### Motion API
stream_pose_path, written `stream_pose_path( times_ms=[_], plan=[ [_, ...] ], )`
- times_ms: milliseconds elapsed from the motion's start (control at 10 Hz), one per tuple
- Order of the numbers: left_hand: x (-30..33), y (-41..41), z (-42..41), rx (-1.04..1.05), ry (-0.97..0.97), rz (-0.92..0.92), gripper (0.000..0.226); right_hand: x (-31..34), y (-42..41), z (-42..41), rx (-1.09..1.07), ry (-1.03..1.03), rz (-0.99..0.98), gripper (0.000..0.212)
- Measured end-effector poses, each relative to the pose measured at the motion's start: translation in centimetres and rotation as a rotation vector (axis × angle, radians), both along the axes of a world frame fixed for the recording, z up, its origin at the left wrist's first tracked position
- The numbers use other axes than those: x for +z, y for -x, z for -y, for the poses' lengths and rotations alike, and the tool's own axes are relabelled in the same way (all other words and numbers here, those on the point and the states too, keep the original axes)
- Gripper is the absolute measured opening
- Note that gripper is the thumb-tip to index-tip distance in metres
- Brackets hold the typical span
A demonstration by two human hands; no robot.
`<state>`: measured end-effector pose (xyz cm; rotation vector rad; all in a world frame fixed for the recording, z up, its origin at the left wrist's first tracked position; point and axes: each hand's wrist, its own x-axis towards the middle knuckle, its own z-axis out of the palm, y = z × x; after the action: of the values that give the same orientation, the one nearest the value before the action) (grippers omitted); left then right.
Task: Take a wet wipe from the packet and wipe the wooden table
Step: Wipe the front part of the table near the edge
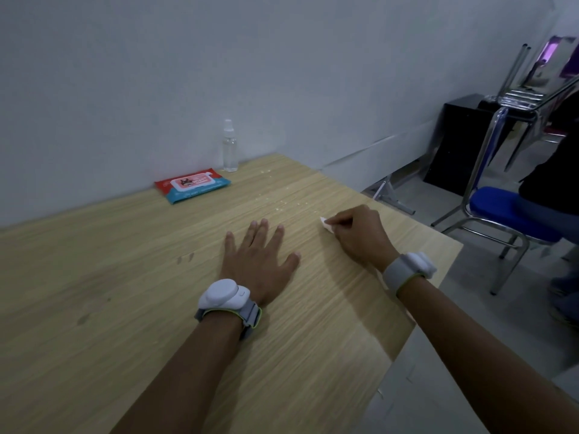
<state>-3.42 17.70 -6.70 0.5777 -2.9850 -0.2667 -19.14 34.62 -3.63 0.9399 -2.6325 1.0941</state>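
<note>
a: forearms fill the bottom of the view, each with a white wrist device on a grey strap. left hand (258,261) is flat on the wooden table (125,277), palm down, fingers spread, holding nothing. looks like it's just bracing.

b: right one?

a: right hand (360,236) is curled closed, fingertips pinching a bunched wet wipe (326,223) against the table near the right edge. only a small white corner pokes out past the fingers.

b: packet?

a: wipe packet (191,184) lies flat at the back by the wall, red and blue, flap looks closed. well apart from both hands. clear spray bottle (230,148) stands upright just beside it, to the right.

b: progress?

a: my read: wipe is out, wiping is under way. pale specks (282,203) are scattered between the bottle and the right hand, so that patch isn't done.

b: risks?

a: three. wipe is wadded so small that contact area is tiny, so strokes may smear or miss the specks. hand is close to the right edge, so a stroke outward could push crumbs off onto the floor by the blue chair (507,211). and a long reach toward the back could knock over the bottle, it's tall and narrow.
</note>
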Motion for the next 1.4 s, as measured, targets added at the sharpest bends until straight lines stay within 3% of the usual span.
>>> stream_pose_path(
  times_ms=[100,200,300,500,700,900,1000,1100,1200,1300,1400],
  plan=[
    [-0.2,0.1,0.1,0.003,0.002,-0.006,0.076,-1.1,-1.8,-1.7,0.108,-0.054,-0.155,0.010],
    [-0.4,0.2,0.2,0.003,0.012,-0.009,0.075,-1.4,-0.1,-2.8,0.048,-0.156,-0.218,0.015],
    [-0.3,0.2,0.1,0.005,0.010,-0.007,0.075,-0.9,2.6,-2.6,-0.119,-0.218,-0.178,0.027],
    [0.1,0.0,0.0,-0.003,0.000,-0.002,0.075,-1.8,1.5,0.3,-0.015,-0.217,-0.230,0.022],
    [0.3,-0.2,-0.1,-0.003,0.001,0.000,0.073,0.2,5.0,1.0,-0.240,-0.245,-0.056,0.019],
    [0.3,-0.1,-0.3,0.010,-0.001,-0.020,0.073,-0.2,3.4,1.3,-0.062,-0.259,-0.092,0.022],
    [0.2,-0.2,-0.3,0.007,-0.004,-0.020,0.073,0.2,4.9,0.0,-0.172,-0.245,-0.059,0.026],
    [0.0,-0.3,-0.1,0.008,-0.019,-0.012,0.073,-0.1,4.5,-0.4,-0.141,-0.286,-0.110,0.029],
    [0.0,-0.1,0.0,0.011,-0.011,-0.017,0.073,-1.0,3.4,-2.5,-0.032,-0.313,-0.157,0.018],
    [0.0,0.0,-0.1,0.013,-0.011,-0.015,0.073,-0.6,5.0,-6.4,-0.109,-0.357,-0.133,0.027],
    [-0.1,-0.1,0.0,0.013,-0.004,-0.011,0.073,0.0,6.2,-8.5,-0.292,-0.276,-0.097,0.026]
  ],
)
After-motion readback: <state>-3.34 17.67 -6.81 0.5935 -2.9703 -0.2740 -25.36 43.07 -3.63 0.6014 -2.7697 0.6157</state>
